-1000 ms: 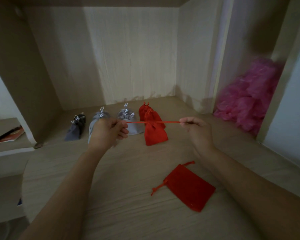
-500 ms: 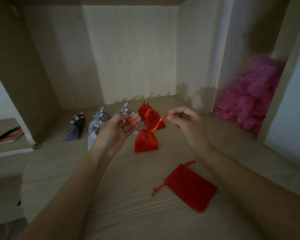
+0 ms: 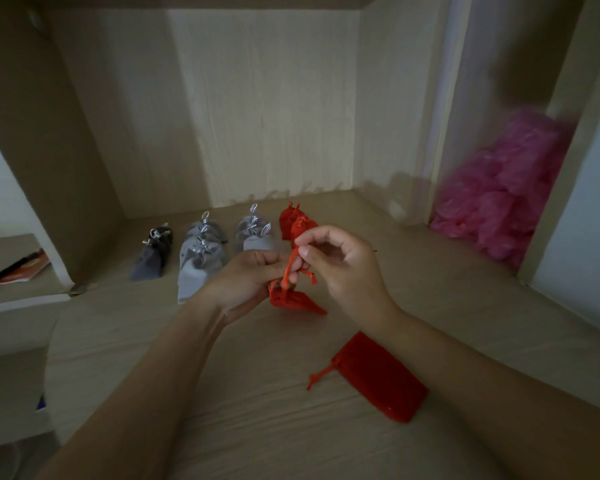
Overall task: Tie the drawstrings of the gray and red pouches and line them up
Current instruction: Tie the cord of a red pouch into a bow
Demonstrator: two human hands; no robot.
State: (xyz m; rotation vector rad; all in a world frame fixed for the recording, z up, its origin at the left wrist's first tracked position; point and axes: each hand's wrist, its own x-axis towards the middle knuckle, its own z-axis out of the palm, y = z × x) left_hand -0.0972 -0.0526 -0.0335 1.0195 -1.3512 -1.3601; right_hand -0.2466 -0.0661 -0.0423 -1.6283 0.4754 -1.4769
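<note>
The red pouch point(image 3: 297, 302) hangs at the centre of the frame, just under both hands and clear of the wooden shelf point(image 3: 257, 427). Its gathered mouth points to the upper left, into my left hand point(image 3: 250, 285), and its body trails to the lower right, so the long axis runs on that diagonal. The left hand is the nearer of the 2, with its fingers curled round the drawstring point(image 3: 289, 268) right at the neck. My right hand point(image 3: 347, 271) sits above and to the right, pinching the cord's upper run between thumb and forefinger, and a loose end dangles beside it. I judge the knot unfinished. The pouch looks soft, bright red and puckered shut. 1 flat pouch point(image 3: 381, 379) lies untied at lower centre, and the tied row point(image 3: 201, 261) stands along the back.
</note>
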